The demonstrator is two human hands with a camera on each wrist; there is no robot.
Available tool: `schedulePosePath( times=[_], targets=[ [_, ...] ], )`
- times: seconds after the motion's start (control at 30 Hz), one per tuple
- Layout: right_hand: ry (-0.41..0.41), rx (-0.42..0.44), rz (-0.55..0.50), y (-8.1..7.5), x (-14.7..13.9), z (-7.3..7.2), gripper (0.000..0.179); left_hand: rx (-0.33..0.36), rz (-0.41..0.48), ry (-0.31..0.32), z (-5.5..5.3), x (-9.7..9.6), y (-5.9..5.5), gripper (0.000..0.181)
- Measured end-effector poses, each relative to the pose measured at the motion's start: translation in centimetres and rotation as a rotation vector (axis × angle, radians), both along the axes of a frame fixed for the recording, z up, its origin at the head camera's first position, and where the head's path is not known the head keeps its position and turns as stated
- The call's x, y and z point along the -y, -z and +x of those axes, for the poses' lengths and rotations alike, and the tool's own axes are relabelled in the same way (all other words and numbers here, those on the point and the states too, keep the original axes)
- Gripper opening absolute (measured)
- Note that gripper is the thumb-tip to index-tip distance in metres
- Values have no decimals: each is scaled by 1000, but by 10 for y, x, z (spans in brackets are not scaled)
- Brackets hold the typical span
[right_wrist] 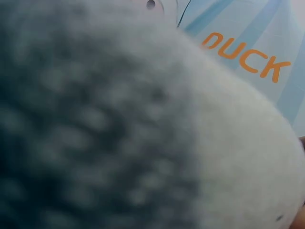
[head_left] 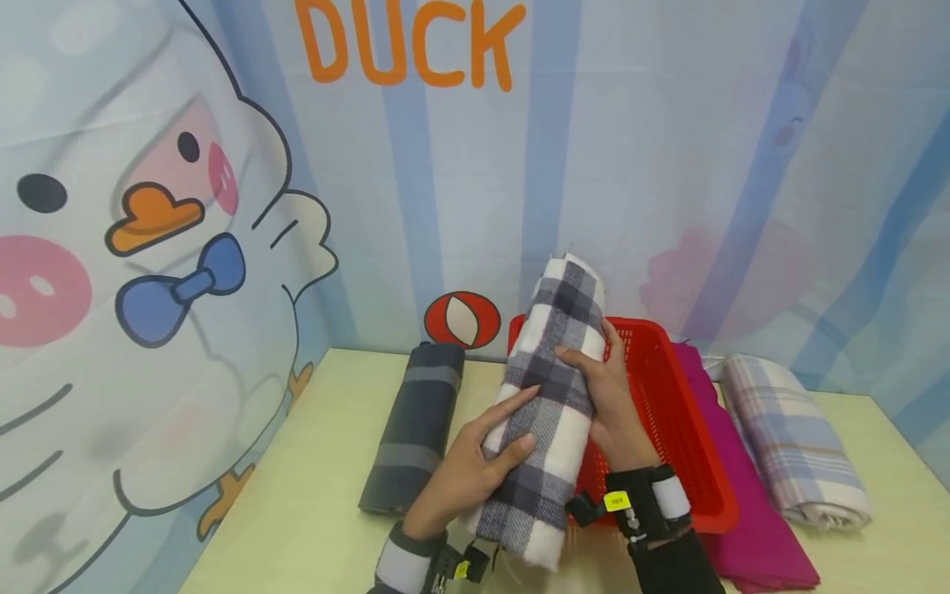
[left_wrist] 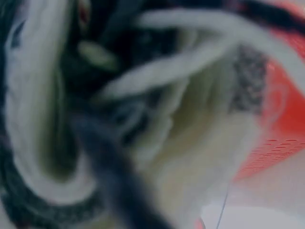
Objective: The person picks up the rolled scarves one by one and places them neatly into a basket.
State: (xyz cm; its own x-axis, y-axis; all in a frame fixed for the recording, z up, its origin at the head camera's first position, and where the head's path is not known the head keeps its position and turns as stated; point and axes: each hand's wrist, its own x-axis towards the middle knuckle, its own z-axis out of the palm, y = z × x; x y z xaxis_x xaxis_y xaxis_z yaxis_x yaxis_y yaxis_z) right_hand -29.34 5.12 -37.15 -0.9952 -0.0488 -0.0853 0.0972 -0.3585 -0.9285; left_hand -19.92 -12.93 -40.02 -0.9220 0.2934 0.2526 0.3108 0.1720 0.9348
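Observation:
A rolled checked scarf [head_left: 552, 412] in white and dark grey is held tilted in front of the red basket [head_left: 712, 487]. My left hand [head_left: 478, 462] grips its left side near the lower end. My right hand [head_left: 609, 396] holds the right side higher up, thumb across the front and fingers behind. In the left wrist view the rolled end of the scarf [left_wrist: 205, 148] shows its folded layers, close to the camera. The scarf [right_wrist: 238, 138] fills most of the right wrist view, blurred.
A dark rolled cloth with grey stripes [head_left: 416, 429] lies on the table [head_left: 275, 478] at left. Right of the basket lie a folded magenta cloth [head_left: 750, 503] and a pale plaid roll [head_left: 797, 445]. A printed curtain [head_left: 475, 190] hangs behind the table.

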Motion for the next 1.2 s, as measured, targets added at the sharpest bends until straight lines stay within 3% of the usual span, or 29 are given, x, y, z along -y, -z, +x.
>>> schedulePosePath(
  times=[0.8,1.2],
  targets=[
    [-22,-9,106,-1,-15,-9,85,73,-121,35,3,-9,-2,60],
    [-61,20,218,1,-26,-14,91,78,-153,123,-2,-15,4,69]
  ],
)
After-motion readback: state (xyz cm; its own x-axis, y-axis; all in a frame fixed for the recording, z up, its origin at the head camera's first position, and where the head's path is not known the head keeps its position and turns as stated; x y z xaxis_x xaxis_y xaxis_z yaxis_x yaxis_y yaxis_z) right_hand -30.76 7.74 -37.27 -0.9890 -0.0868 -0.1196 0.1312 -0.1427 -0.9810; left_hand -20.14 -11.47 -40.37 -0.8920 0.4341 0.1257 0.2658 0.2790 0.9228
